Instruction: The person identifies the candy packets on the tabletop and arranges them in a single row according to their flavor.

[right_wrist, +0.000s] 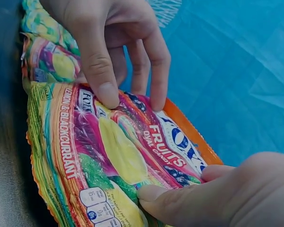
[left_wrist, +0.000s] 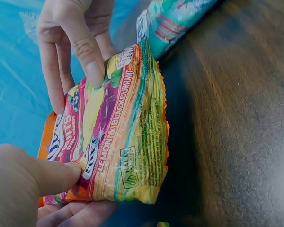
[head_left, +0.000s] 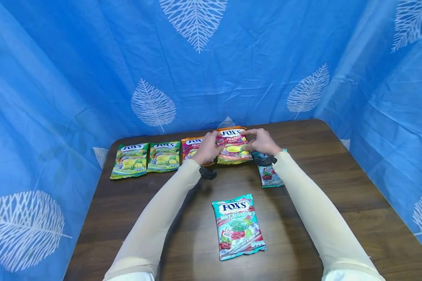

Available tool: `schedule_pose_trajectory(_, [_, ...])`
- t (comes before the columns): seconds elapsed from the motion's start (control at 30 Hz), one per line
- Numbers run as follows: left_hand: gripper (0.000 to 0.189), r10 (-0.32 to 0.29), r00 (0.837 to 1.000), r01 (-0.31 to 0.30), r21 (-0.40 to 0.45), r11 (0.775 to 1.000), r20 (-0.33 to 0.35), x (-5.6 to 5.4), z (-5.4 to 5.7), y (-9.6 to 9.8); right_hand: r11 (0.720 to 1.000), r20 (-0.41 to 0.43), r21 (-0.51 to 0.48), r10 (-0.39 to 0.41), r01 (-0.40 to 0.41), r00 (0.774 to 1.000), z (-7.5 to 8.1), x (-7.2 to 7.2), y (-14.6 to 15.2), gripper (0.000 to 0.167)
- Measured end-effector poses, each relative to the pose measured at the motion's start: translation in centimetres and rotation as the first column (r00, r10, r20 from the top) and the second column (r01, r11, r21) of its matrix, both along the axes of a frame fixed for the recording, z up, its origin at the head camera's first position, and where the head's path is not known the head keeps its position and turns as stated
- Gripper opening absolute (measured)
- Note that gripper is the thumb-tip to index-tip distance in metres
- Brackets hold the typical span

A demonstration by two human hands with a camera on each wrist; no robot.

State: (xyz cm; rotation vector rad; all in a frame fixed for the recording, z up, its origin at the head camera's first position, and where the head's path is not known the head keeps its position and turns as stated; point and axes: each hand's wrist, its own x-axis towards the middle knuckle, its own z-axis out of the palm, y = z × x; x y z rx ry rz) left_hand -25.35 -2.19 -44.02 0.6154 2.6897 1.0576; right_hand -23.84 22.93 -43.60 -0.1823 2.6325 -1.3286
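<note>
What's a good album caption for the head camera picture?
Left hand and right hand grip a Fox's Fruits bag between them.

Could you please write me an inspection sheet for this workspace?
Surface: dark wood-grain table.
Job's things: held Fruits bag, orange-edged, its front showing.
Clutter: only other candy bags: leftmost green bag; neighbouring green bag; second Fruits bag, partly hidden by the left hand; Mint Blossom bag, lying nearest the person; far teal bag, partly hidden by the right arm.
Hands: left hand and right hand each pinch the held Fruits bag.
Cables: nothing seen.
Surroundings: blue cloth with white leaf prints, behind and beside the table.
</note>
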Motion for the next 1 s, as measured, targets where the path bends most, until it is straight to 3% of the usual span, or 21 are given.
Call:
schedule_pose_trajectory(0.13, [0.049,0.026,1.000,-0.026,-0.006,1.000,0.015,-0.3,-0.4,0.1,1.000,0.000,0.031,0.001,-0.002,1.000,-0.3,-0.4,-0.4,0.055])
schedule_pose_trajectory(0.4, [0.055,0.019,0.998,-0.019,-0.012,1.000,0.052,-1.7,-2.5,0.7,0.995,-0.002,0.099,-0.020,0.020,1.000,-1.1,-0.9,-0.6,0.054])
schedule_pose_trajectory(0.5, [0.057,0.033,0.996,-0.034,0.006,0.999,0.078,-2.7,-3.9,1.0,0.994,0.015,0.107,-0.022,0.020,1.000,-1.4,-1.0,-0.6,0.054])
schedule_pose_trajectory(0.6, [0.056,0.039,0.994,-0.040,0.009,0.999,0.099,-3.0,-4.2,1.1,0.994,0.030,0.107,-0.019,0.015,0.999,-1.6,-1.1,-0.5,0.054])
schedule_pose_trajectory(0.73, [0.055,0.048,0.994,-0.047,-0.019,0.999,0.097,-2.8,-3.9,1.1,0.994,0.036,0.109,-0.015,0.011,0.999,-1.9,-1.2,-0.6,0.054])
schedule_pose_trajectory(1.0, [0.051,0.035,0.998,-0.029,-0.092,0.995,0.060,-0.7,-1.8,1.0,0.989,0.039,0.145,-0.013,0.007,0.999,-2.3,-1.5,-0.8,0.053])
